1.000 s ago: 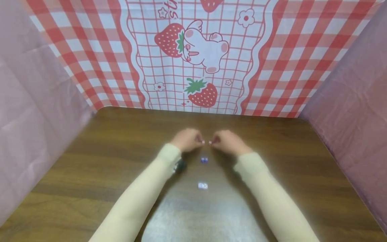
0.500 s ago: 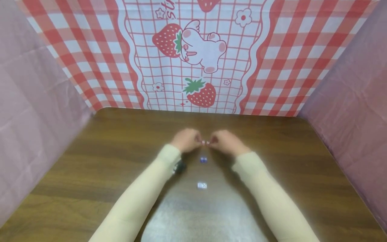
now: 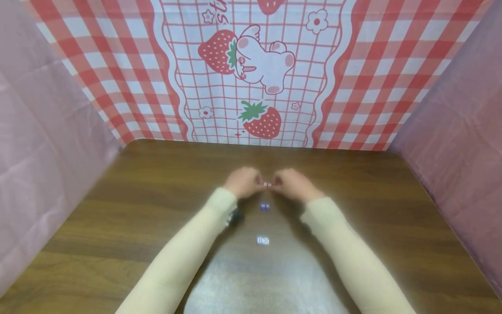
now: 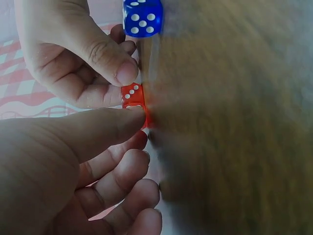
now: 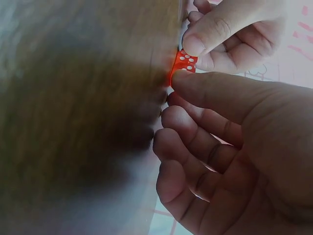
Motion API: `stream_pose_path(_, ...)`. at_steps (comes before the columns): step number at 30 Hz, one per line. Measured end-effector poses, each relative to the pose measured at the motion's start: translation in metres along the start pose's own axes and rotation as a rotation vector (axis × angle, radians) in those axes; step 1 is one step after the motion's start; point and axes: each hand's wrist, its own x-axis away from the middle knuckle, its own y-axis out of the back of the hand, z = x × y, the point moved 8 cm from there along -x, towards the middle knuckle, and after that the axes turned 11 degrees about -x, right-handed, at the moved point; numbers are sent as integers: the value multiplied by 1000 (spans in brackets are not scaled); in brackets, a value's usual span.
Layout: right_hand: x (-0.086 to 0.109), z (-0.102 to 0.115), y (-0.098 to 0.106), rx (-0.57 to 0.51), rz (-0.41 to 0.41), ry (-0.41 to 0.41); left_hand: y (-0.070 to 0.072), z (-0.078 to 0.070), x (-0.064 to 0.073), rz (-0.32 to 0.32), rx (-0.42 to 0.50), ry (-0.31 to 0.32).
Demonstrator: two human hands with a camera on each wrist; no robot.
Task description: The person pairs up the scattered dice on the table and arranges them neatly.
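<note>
Two clear red dice with white pips sit side by side at the far middle of the table. My left hand (image 3: pixel 244 182) pinches the left red die (image 5: pixel 188 57) between thumb and fingers. Facing it, my right hand (image 3: pixel 295 184) pinches the right red die (image 4: pixel 132 91) the same way. The dice meet or nearly meet between the two thumbs (image 4: pixel 110 125), which cover part of them. The other fingers of each hand are loosely bent, low over the wood. Closer to me lies a pair of blue dice (image 3: pixel 265 207), and nearer still a pair of white dice (image 3: pixel 263 240).
The brown wooden table (image 3: pixel 117 209) reaches back to a red-and-white checked cloth (image 3: pixel 361 96) with strawberries. Pink cloth (image 3: pixel 51 131) hangs along the left side and more pink cloth (image 3: pixel 455 144) along the right. A dark thing (image 3: pixel 234 217) shows at the left wrist.
The gap between the two red dice has closed, the right hand having moved slightly left with its die. The blue and white pairs have stayed put.
</note>
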Motion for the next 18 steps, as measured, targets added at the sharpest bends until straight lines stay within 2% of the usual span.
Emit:
stream_pose_path(6, -1, 3, -3, 10, 0, 10, 0, 2, 1, -6, -6, 9)
stream_pose_path(11, -1, 3, -4, -9, 12, -2, -1, 4, 2, 3, 32, 20)
stream_pose_path(18, -2, -14, -4, -51, 23, -32, 1, 8, 5, 31, 61, 22)
